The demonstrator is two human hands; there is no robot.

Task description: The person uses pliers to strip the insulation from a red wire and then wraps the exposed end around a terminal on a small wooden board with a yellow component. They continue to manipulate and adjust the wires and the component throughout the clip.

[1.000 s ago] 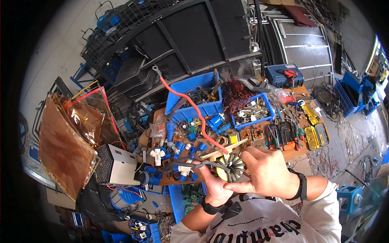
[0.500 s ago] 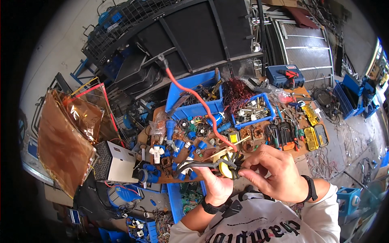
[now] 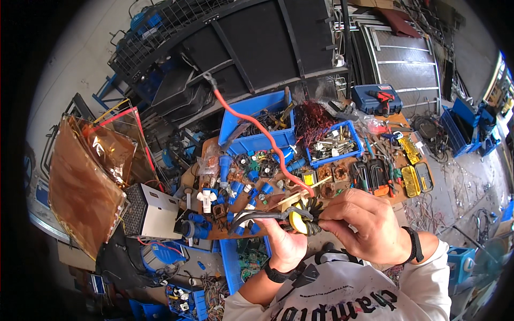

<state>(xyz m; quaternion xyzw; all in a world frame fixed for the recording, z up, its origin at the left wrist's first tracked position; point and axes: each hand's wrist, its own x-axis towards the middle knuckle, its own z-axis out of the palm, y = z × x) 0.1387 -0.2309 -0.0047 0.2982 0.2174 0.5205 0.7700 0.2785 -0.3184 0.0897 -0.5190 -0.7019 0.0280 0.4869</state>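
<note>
Before me is a coil (image 3: 308, 219) of thick black cable wound around a ring with a yellow band (image 3: 297, 220). My left hand (image 3: 286, 243) holds it from below, fingers mostly hidden behind it. A bent black cable end (image 3: 251, 215) passes over that hand toward the left. My right hand (image 3: 364, 227) pinches the coil's right side with thumb and fingers; exactly what lies in the pinch is hidden. A red cable (image 3: 262, 130) rises from the coil to a metal ring lug (image 3: 208, 76) at the far end. Next to the coil is a flat wooden strip (image 3: 294, 199).
Beyond the coil, a wooden table (image 3: 399, 120) carries blue plugs (image 3: 235, 188), a large blue bin (image 3: 262, 142), a blue tray (image 3: 345, 152) of metal parts, and reddish wire (image 3: 316, 123). Pliers (image 3: 361, 175), yellow cases (image 3: 410, 183) and a red drill (image 3: 384, 100) lie at right.
The red cable and its ring lug have shifted slightly left. The coil has turned a little, showing more of its black windings. My right hand stays pinched beside it, slightly moved.
</note>
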